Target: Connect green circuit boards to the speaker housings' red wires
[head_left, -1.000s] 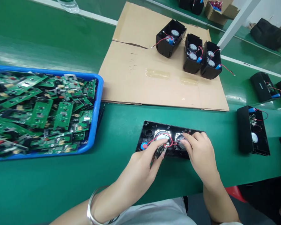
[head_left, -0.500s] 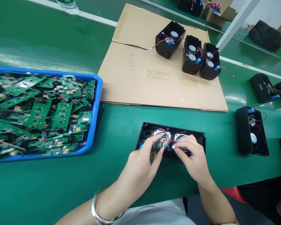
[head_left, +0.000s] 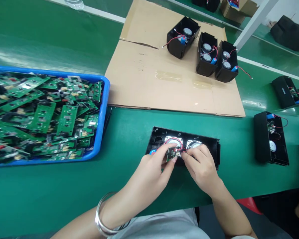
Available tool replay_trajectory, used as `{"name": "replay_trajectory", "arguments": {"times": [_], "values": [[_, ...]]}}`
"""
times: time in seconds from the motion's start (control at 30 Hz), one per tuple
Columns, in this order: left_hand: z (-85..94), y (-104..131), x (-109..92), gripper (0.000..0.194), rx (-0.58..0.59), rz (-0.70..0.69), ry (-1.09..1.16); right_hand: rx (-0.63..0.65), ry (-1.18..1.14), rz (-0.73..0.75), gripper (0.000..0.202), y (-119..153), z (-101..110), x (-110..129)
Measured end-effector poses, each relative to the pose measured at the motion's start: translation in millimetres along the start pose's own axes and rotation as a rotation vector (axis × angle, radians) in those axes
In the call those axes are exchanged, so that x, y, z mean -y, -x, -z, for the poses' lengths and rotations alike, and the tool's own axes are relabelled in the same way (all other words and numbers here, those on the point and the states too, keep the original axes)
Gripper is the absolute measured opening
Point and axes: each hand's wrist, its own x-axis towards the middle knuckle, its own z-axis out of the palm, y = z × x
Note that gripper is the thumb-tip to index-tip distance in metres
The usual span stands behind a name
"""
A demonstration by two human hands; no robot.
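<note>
one circuit board (head_left: 172,154), partly hidden in left hand (head_left: 153,172), right hand (head_left: 202,167) grip unclear

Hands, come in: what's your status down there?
Left hand: pinching small green circuit board. Right hand: fingertips at red wires beside it. Black speaker housing: open beneath both hands, partly hidden by them.
</note>
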Motion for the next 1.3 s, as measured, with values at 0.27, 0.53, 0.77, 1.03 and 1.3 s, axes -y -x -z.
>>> {"name": "replay_trajectory", "arguments": {"times": [0.27, 0.53, 0.77, 1.03, 1.3], "values": [[2.8, -1.4, -0.3, 0.027, 0.016, -0.044, -0.032, -0.028, -0.062, -0.063, 0.02, 0.9, 1.5, 0.0], [-0.1, -1.1, -2.8, 0.025, 0.006, -0.077, -0.042, 0.008, 0.057, 0.017, 0.018, 0.3, 0.2, 1.3], [0.0, -1.2, 1.1, 0.026, 0.002, -0.066, -0.028, -0.047, -0.008, -0.048, 0.018, 1.5, 0.3, 1.6], [-3.5, -3.1, 3.3, 0.025, 0.037, -0.105, -0.099, -0.01, 0.164, 0.068, 0.026, 0.1, 0.4, 4.4], [5.9, -3.1, 4.5, 0.025, 0.098, -0.227, -0.084, -0.03, -0.126, -0.17, 0.024, 4.9, -3.7, 4.0]]}}
